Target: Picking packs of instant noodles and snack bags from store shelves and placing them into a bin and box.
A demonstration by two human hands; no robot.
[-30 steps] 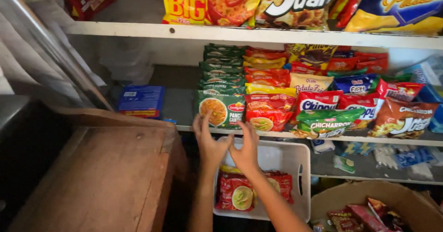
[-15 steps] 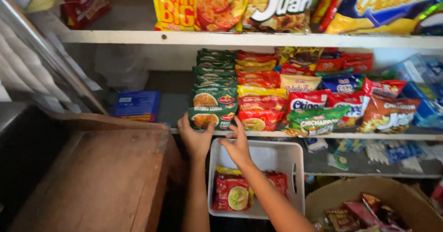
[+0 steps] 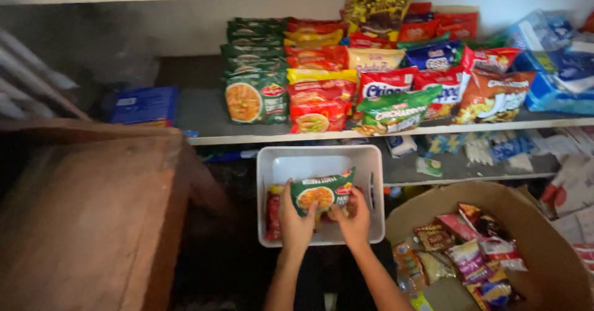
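Note:
Both of my hands are down inside a white plastic bin (image 3: pixel 322 159) below the shelf. My left hand (image 3: pixel 296 219) and my right hand (image 3: pixel 354 219) together grip a green noodle packet (image 3: pixel 322 191) held flat just above the bin's contents. Red noodle packets (image 3: pixel 273 212) lie under it in the bin. On the shelf above stands a stack of matching green noodle packets (image 3: pixel 255 94), beside stacks of red and yellow noodle packets (image 3: pixel 318 94).
A wooden crate (image 3: pixel 86 218) stands at the left. A cardboard box (image 3: pixel 544 237) with several mixed snack packets sits at the right. Snack bags (image 3: pixel 445 82) and blue packs (image 3: pixel 557 69) fill the shelf's right side; a blue box (image 3: pixel 143 105) lies at its left.
My hands came down from the green stack on the shelf into the white bin, carrying one green noodle packet. The camera tilted downward.

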